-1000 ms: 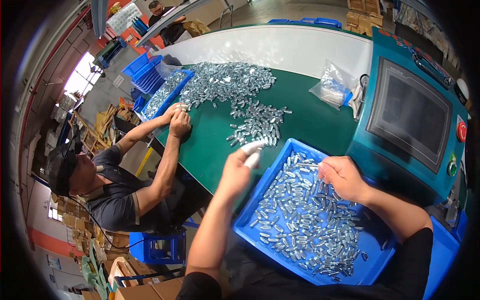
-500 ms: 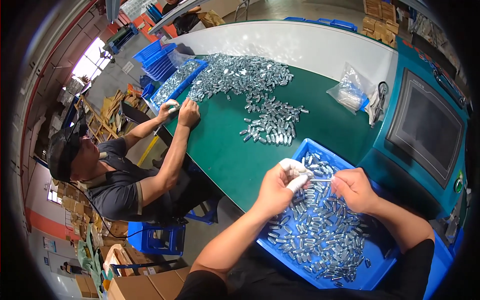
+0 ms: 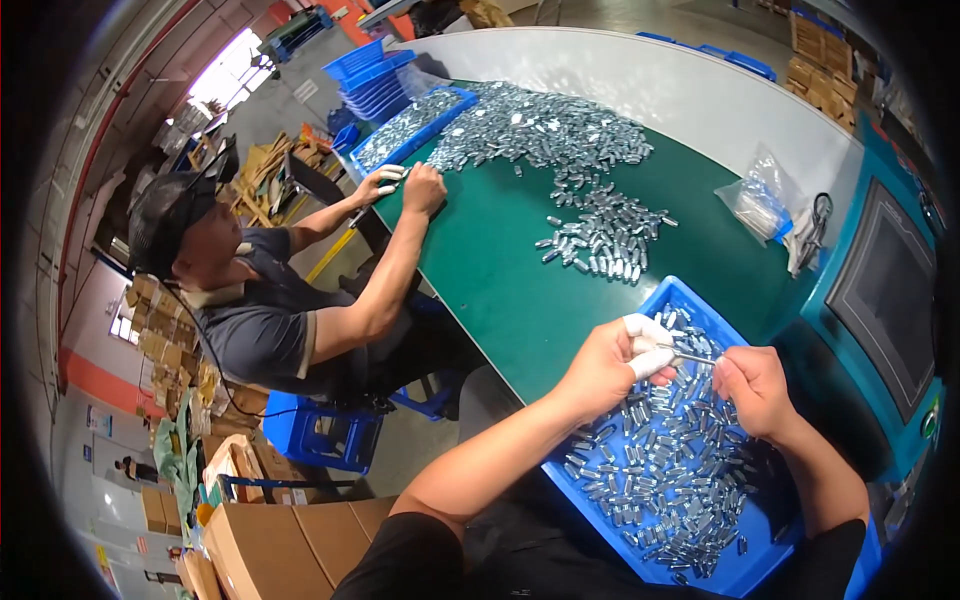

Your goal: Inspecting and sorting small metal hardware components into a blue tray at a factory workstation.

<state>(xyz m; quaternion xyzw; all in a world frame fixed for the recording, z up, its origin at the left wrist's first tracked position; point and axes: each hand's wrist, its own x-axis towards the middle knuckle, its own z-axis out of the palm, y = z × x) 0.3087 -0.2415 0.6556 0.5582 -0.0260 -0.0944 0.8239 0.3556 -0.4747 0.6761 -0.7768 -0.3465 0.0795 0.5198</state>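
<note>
My left hand, with white covers on some fingertips, is closed in a pinch around the left end of a thin metal rod. Whatever else sits in that pinch is hidden by the fingers. My right hand grips the rod's other end between thumb and fingers. Both hands are held over a blue tray strewn with small shiny metal pieces, short and cylindrical or hexagonal in look.
On the green table lies a large pile of similar pieces, with a smaller cluster nearer me. A co-worker sits at left by another blue tray. A plastic bag and a teal machine stand right.
The whole view has shifted, so the table and co-worker appear farther right. My hands stay joined by the rod, which now tilts slightly down to the right.
</note>
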